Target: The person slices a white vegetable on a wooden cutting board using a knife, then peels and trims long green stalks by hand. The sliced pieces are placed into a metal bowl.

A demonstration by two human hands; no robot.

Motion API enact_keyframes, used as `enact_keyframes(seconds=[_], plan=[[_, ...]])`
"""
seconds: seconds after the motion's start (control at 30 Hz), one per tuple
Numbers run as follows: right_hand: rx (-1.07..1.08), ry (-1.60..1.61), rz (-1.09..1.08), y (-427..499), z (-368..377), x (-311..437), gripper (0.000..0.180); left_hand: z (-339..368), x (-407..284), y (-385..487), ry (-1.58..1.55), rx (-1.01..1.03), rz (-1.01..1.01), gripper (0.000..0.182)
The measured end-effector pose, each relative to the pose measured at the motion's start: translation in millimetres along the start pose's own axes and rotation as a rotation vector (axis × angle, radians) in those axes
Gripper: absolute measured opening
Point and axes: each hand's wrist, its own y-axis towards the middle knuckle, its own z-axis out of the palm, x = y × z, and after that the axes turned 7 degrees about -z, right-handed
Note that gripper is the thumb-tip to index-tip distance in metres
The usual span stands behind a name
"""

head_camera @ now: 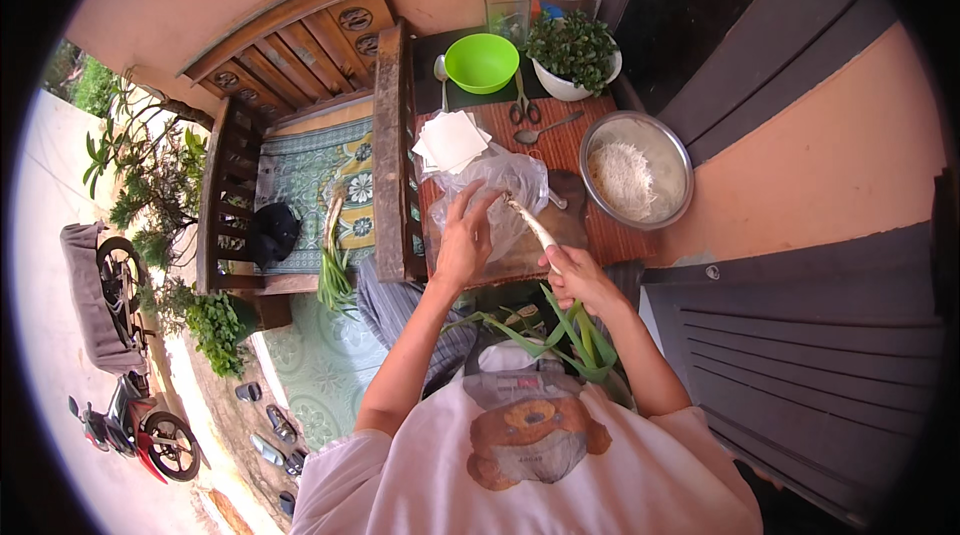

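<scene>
A long leek (534,226) with a white stem and green leaves is held in my right hand (581,276), its root end pointing up and left. My left hand (469,231) is raised with fingers apart near that root end, over a clear plastic bag (510,175). Whether a fingertip touches the roots I cannot tell. Beneath the bag lies a wooden cutting board (566,212), partly hidden. Square white sheets (452,143) lie stacked beyond my left hand. To the right stands a metal bowl (637,170) holding white shreds.
Behind are a green bowl (482,63), scissors (524,106), a dark spoon (547,128), a metal spoon (441,74) and a white bowl of leafy greens (573,59). On the wooden bench (394,160) at left lie more leeks (334,257) and a black bag (274,235).
</scene>
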Motion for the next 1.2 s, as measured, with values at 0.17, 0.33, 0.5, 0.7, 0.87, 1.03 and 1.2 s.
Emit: enact_keyframes(seconds=[0.17, 0.33, 0.5, 0.7, 0.87, 1.03, 1.2], plan=[[0.053, 0.158, 0.039, 17.0, 6.8, 3.5, 0.027, 7.6, 12.2, 12.3, -0.022, 0.059, -0.116, 0.043], [0.105, 0.377, 0.006, 12.5, 12.4, 10.7, 0.027, -14.0, -41.1, 0.7, 0.166, -0.295, -0.022, 0.022], [0.166, 0.496, -0.086, 22.8, 24.2, 0.4, 0.026, -3.2, -44.0, -26.8, -0.572, 0.433, -0.85, 0.042], [0.109, 0.166, -0.248, 8.5, 38.0, -15.5, 0.032, -4.3, -56.6, -38.8, -0.816, 0.491, -0.915, 0.038], [0.049, -0.233, -0.232, -6.1, 34.6, 8.9, 0.037, -10.1, -43.3, -47.6, -0.968, 0.552, -0.951, 0.039], [0.009, -0.18, -0.28, 11.8, 24.3, -15.8, 0.041, -11.8, -49.1, -49.1, -0.925, 0.57, -0.954, 0.037], [0.023, -0.086, -0.104, 13.7, 12.3, 4.2, 0.035, -27.2, -46.7, -46.9, -0.708, 0.65, -0.902, 0.035]])
